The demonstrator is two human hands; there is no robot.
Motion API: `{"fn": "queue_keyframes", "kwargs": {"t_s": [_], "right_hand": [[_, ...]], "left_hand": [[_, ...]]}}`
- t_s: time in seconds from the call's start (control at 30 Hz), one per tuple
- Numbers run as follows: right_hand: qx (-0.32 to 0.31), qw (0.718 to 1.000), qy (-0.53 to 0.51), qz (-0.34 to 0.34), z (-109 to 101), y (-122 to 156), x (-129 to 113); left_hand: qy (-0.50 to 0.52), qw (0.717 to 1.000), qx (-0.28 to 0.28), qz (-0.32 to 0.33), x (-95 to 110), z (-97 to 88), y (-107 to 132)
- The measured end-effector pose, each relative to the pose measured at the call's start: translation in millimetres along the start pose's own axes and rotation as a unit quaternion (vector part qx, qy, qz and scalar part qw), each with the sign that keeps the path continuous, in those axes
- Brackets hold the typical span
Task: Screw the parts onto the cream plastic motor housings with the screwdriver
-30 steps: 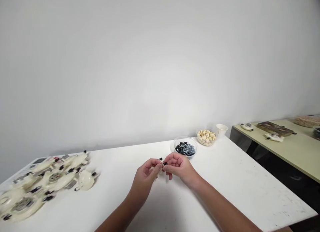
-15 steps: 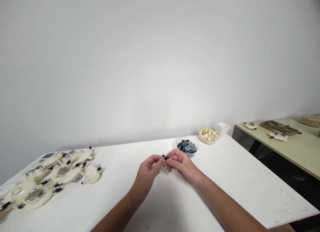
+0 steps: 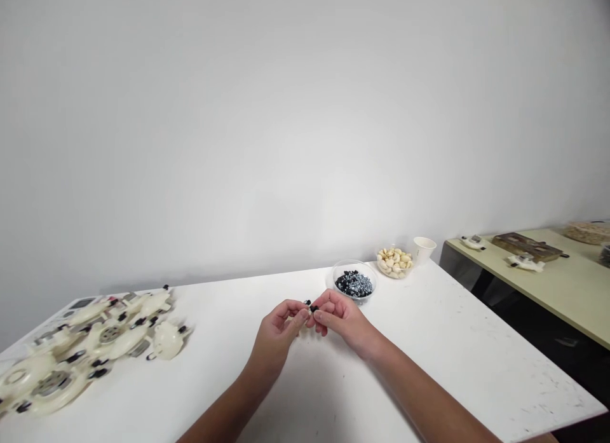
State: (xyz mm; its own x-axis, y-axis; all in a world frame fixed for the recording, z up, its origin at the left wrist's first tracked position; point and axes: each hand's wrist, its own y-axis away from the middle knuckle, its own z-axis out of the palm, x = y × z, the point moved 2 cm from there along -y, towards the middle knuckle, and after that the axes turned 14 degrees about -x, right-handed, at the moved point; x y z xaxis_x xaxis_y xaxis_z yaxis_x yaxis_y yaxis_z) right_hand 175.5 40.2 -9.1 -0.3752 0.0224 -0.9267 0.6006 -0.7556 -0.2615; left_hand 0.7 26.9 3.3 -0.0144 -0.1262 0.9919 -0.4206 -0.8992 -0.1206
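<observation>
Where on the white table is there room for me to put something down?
On the white table, there's room between the white plastic parts and the left hand, and right of the right forearm, below the clear bowl. The left end is crowded with those parts; the far edge is tight by the bowl and paper cup.

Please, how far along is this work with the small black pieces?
Done: the cream plastic parts at the left already carry black pieces. In hand: the left hand and right hand pinch a small black piece between them. Left: the clear bowl holds many more black and silver pieces.
</observation>
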Motion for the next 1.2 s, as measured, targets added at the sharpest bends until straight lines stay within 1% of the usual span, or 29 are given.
{"fn": "queue_keyframes", "kwargs": {"t_s": [0.13, 0.33, 0.53, 0.77, 1.0, 1.2], "right_hand": [[0.004, 1.0, 0.005, -0.001, 1.5, -1.6, -1.9], [0.0, 1.0, 0.015, 0.008, 0.1, -3.1, -1.5], [0.009, 0.999, 0.034, 0.005, 2.3, -1.7, -0.4], [0.023, 0.998, 0.063, 0.004, 5.9, 2.4, -3.8], [0.029, 0.994, 0.101, 0.014, 4.8, 3.8, -3.4], [0.053, 0.989, 0.139, 0.011, 2.1, 3.2, -0.4]], "left_hand": [[0.001, 1.0, -0.003, 0.007, 2.1, 0.6, -0.6], [-0.035, 0.999, -0.001, -0.016, 4.5, 0.9, 1.8], [-0.045, 0.999, -0.004, -0.006, 1.6, 1.9, 4.1], [-0.081, 0.997, 0.002, 0.001, 7.3, 6.8, 8.4], [-0.124, 0.992, 0.028, -0.002, 10.8, 6.8, 11.3], [-0.143, 0.988, 0.055, -0.01, 6.3, 3.1, 10.4]]}}
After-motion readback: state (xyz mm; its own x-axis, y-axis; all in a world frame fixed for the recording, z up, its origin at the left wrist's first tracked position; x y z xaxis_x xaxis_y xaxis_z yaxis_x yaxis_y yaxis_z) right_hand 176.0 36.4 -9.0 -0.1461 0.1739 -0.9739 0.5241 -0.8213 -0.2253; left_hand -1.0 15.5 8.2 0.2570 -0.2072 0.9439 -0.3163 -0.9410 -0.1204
